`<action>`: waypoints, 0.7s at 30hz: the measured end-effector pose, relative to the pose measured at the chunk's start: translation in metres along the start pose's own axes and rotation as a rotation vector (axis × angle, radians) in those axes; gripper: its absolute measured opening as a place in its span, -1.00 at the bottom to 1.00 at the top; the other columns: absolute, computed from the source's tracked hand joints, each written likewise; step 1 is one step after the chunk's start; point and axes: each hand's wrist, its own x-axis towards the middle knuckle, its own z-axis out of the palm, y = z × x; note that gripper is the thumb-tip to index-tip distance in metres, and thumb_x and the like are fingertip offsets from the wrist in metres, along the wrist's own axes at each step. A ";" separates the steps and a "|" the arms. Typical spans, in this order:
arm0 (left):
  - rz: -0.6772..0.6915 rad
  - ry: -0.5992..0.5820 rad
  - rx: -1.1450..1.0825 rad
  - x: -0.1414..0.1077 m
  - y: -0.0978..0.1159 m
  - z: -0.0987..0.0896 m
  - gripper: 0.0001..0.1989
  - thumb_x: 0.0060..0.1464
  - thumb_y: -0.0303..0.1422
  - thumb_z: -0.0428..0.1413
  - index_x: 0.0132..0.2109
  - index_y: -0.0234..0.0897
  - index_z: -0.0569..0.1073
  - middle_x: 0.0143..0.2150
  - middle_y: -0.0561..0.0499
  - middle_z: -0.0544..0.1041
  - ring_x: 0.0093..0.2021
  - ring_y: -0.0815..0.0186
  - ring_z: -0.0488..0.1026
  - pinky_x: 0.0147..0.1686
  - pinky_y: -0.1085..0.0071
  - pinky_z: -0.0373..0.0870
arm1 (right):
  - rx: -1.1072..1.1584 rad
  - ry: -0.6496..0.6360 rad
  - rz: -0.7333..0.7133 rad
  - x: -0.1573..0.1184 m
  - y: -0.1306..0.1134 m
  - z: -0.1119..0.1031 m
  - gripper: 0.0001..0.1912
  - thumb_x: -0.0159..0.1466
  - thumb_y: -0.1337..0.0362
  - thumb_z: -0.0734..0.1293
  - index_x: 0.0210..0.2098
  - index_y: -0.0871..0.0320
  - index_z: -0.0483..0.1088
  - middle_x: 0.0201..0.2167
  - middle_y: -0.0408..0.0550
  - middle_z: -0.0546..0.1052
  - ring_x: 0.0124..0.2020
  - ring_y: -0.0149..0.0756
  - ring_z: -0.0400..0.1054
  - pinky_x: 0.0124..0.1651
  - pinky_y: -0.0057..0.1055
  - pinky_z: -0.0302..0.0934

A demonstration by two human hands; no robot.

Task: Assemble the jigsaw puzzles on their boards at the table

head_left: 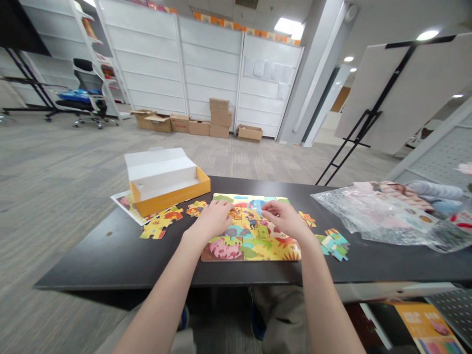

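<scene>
Two bare forearms [162, 300] enter from the bottom edge, with trousered knees [282, 314] below the black tabletop [110, 258].

Hands: two, held apart, both palm down and open on the assembled jigsaw puzzle [250, 243]. Left hand [211, 220] lies on the puzzle's left-centre, right hand [282, 219] on its right-centre; fingertips point toward each other, with a small gap between them. Whether either hand pinches a piece: cannot tell.

Puzzle: one, lying flat at the table's near-centre, a colourful cartoon animal scene. Loose pieces, four groups: a yellow cluster [161, 223] and a small group [196, 208] left of the puzzle; a small group [307, 219] just beside its right edge; a teal-and-yellow cluster [334, 244] further right. Exact piece count unclear.

Further items on the table: one open yellow puzzle box tray [169, 201] with a white lid section, resting on one printed picture sheet [123, 202]; one crumpled clear plastic bag [372, 216] at right. No writing legible on any of these.

Lower right, below table level: one orange printed booklet [424, 327], its text too small to read.

Background: about eight cardboard boxes [219, 118], three of them stacked, along a white wall; one office chair [88, 93]; one white board on a black easel [401, 88].
</scene>
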 end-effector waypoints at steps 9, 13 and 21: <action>0.053 -0.011 -0.010 0.002 0.005 0.000 -0.60 0.19 -0.47 -0.04 0.07 -0.20 0.57 0.18 -0.16 0.52 0.20 0.06 0.41 0.20 0.12 0.34 | -0.008 0.021 -0.011 -0.003 0.007 -0.006 -0.79 0.26 0.13 0.34 -0.27 0.14 0.49 -0.32 -0.02 0.59 -0.34 -0.25 0.47 -0.39 -0.40 0.35; 0.077 -0.033 0.009 0.002 0.007 -0.001 -0.59 0.22 -0.47 -0.06 0.06 -0.22 0.59 0.14 -0.18 0.55 0.13 0.04 0.47 0.13 0.13 0.41 | 0.001 0.012 -0.012 -0.003 0.005 -0.006 -0.79 0.26 0.13 0.34 -0.26 0.14 0.48 -0.33 -0.02 0.58 -0.35 -0.26 0.46 -0.40 -0.41 0.35; 0.051 0.030 -0.060 -0.002 -0.006 -0.008 -0.58 0.21 -0.47 -0.05 0.13 -0.24 0.54 0.20 -0.14 0.52 0.19 0.11 0.44 0.22 0.20 0.35 | -0.007 0.023 -0.010 -0.002 0.005 -0.006 -0.81 0.26 0.15 0.34 -0.26 0.13 0.50 -0.33 -0.03 0.58 -0.35 -0.26 0.47 -0.41 -0.41 0.35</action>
